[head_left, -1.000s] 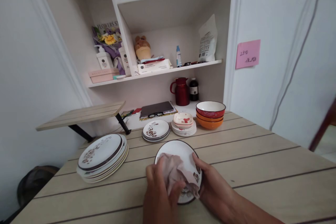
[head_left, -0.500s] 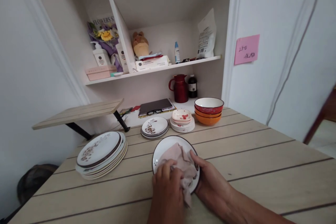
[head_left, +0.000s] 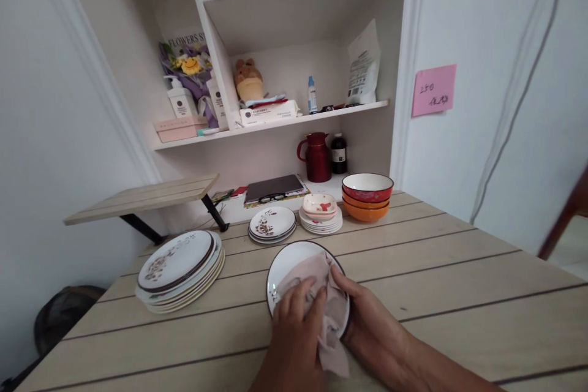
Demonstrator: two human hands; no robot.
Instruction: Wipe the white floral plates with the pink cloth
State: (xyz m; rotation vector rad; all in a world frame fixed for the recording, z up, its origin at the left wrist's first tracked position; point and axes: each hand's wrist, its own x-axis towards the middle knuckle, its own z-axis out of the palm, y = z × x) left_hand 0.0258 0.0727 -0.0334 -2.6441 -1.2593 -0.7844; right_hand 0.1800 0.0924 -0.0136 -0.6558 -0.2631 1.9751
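Observation:
A white plate (head_left: 285,263) with a dark rim is held tilted above the front of the table. My right hand (head_left: 370,318) grips its right edge, thumb on top and the other fingers underneath. Across the plate's face lies a crumpled pale pink cloth (head_left: 334,309), its lower corner hanging over the rim. My left hand (head_left: 298,318) presses the cloth against the plate with its fingers bent over it. Part of the plate's flower print shows at the left; the rest is covered.
A stack of large plates (head_left: 177,263) stands at the left. Behind are small flowered plates (head_left: 272,222), little dishes (head_left: 320,205) on saucers (head_left: 321,225) and stacked bowls (head_left: 366,211). Farther back are a red jug (head_left: 318,159), a dark bottle (head_left: 339,153) and a laptop (head_left: 274,188). A raised wooden shelf (head_left: 142,199) juts out left.
My left hand has shifted slightly over the plate and its fingers have stretched out more. The cloth has moved right and hangs lower. My right hand keeps its hold on the plate.

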